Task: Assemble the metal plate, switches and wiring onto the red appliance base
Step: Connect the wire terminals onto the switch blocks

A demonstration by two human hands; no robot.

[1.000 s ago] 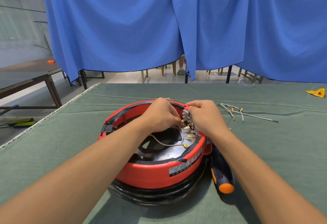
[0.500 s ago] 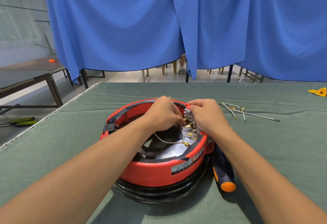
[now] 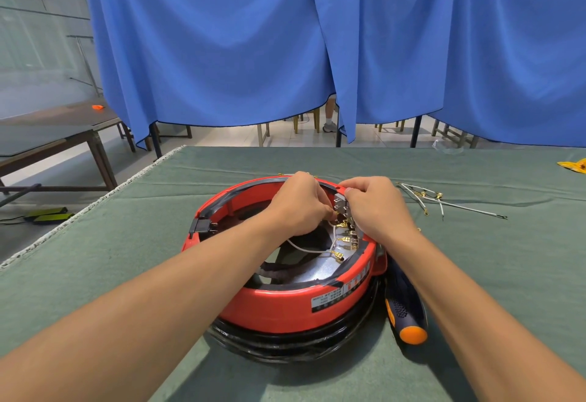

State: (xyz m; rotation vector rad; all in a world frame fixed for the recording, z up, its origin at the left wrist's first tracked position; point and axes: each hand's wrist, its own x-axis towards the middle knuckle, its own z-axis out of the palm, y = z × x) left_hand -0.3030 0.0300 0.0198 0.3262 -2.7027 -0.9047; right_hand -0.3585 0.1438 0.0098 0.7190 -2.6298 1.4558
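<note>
— Green cloth covers the table [image 3: 126, 243]; where's the red base [image 3: 285, 309]?

— Near its front edge. Left hand [image 3: 296, 203] pinches a wire terminal; right hand [image 3: 377, 208] grips the switch block [image 3: 341, 206] at the rim.

— Advice?

— Steady the block, push the terminal straight on.

— Inside the base?

— Metal plate [image 3: 317, 270], white wires [image 3: 304, 248], brass terminals [image 3: 345, 240].

Both hands crowd the far right rim of the round red plastic appliance base [image 3: 285, 306], the left hand [image 3: 298, 205] and right hand [image 3: 374, 208] closing off the grey switch block [image 3: 341, 206] between them. A black-and-orange-handled screwdriver [image 3: 404, 306] lies against the base's right side. Loose white wires with brass terminals [image 3: 444, 201] lie further right on the green cloth-covered table [image 3: 111, 259], whose left stretch lies open.
</note>
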